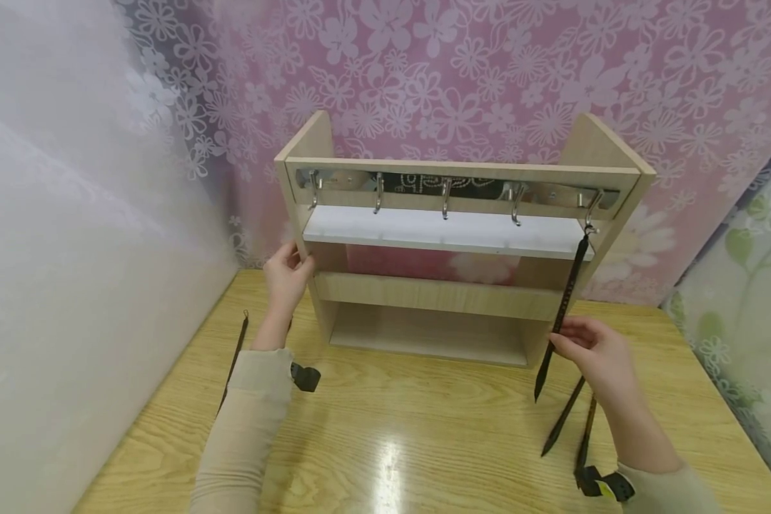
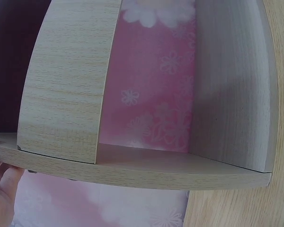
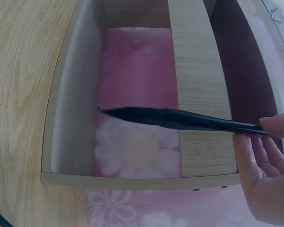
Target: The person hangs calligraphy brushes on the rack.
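Observation:
A light wooden shelf rack [image 1: 424, 289] stands on the table, with a metal strip of several hooks along its upper front. From the rightmost hook [image 1: 593, 207] a black calligraphy brush [image 1: 570, 285] hangs by its loop, tip down and slightly slanted. My right hand [image 1: 600, 353] pinches this brush on its lower handle between thumb and fingers; the right wrist view shows its dark tip [image 3: 137, 115] in front of the rack. At the rack's left side panel [image 2: 132, 176], my left hand [image 1: 285, 278] grips the edge, thumb on one face and fingers on the other.
Two more dark brushes, one nearer the rack [image 1: 562, 421] and one farther right [image 1: 586, 435], lie on the table [image 1: 360, 428] beneath my right hand. Another thin brush [image 1: 236, 353] lies by the left wall. A pink floral curtain [image 1: 488, 78] hangs behind the rack.

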`<action>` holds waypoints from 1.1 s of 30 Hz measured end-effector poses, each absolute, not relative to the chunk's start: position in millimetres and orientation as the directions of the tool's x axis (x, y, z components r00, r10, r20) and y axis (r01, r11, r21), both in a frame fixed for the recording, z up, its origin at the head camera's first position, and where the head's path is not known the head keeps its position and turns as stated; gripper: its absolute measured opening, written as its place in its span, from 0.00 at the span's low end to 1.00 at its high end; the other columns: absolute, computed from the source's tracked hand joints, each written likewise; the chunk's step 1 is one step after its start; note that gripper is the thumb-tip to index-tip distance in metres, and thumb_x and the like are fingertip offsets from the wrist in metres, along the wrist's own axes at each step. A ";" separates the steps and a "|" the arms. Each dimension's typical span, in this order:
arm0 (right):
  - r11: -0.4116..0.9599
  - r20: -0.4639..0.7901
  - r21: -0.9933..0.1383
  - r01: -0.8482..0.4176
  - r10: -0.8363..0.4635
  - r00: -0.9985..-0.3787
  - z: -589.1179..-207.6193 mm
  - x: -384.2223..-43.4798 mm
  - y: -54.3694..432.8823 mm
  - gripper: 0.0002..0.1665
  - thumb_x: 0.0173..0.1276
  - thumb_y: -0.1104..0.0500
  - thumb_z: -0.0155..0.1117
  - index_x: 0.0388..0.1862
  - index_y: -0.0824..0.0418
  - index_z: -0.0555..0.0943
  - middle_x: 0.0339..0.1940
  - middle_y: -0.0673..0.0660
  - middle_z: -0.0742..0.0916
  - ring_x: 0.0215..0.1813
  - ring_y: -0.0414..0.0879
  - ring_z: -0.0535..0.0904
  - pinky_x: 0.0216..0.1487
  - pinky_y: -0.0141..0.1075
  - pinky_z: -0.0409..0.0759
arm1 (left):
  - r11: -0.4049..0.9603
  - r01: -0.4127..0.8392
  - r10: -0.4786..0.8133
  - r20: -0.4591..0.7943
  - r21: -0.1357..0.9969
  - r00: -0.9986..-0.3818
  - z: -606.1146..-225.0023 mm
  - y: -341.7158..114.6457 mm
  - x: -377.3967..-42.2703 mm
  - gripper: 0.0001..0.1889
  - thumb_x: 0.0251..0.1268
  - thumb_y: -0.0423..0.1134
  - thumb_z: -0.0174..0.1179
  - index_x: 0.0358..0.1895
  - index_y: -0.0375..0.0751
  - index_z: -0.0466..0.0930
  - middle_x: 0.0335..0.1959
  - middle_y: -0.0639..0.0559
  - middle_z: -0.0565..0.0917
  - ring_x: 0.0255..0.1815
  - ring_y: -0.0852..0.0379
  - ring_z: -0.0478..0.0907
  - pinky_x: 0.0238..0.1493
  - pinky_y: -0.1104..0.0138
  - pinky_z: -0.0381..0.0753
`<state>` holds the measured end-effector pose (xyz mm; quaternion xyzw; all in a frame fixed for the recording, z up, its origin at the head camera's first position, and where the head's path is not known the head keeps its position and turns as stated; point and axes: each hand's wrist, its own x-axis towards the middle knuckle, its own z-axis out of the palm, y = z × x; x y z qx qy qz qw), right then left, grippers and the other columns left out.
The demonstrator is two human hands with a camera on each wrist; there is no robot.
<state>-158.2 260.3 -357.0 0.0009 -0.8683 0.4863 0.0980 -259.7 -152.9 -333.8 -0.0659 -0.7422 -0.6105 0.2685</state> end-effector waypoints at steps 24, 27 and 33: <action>0.211 0.206 -0.962 -0.171 0.160 -0.965 -376.6 -192.8 256.6 0.11 0.57 0.69 0.60 0.39 0.70 0.73 0.27 0.39 0.81 0.33 0.30 0.77 0.35 0.19 0.75 | 0.244 0.421 -0.225 0.473 0.874 -0.852 -334.7 -154.2 -259.6 0.17 0.54 0.23 0.53 0.49 0.25 0.73 0.47 0.31 0.75 0.48 0.40 0.73 0.46 0.62 0.75; 0.211 0.193 -0.965 -0.157 0.163 -0.968 -376.7 -194.0 256.7 0.11 0.57 0.69 0.60 0.40 0.70 0.73 0.27 0.39 0.81 0.33 0.30 0.76 0.35 0.19 0.74 | 0.229 0.423 -0.225 0.470 0.877 -0.853 -335.7 -154.9 -260.7 0.17 0.53 0.23 0.53 0.49 0.25 0.74 0.47 0.30 0.74 0.49 0.40 0.73 0.47 0.61 0.75; 0.268 0.193 -0.952 -0.147 0.156 -0.969 -374.9 -193.5 257.0 0.14 0.58 0.66 0.60 0.42 0.72 0.72 0.28 0.37 0.80 0.34 0.29 0.76 0.36 0.19 0.74 | 0.207 0.424 -0.225 0.464 0.882 -0.857 -337.6 -156.3 -263.3 0.18 0.53 0.23 0.53 0.50 0.26 0.73 0.48 0.31 0.74 0.49 0.41 0.73 0.46 0.63 0.75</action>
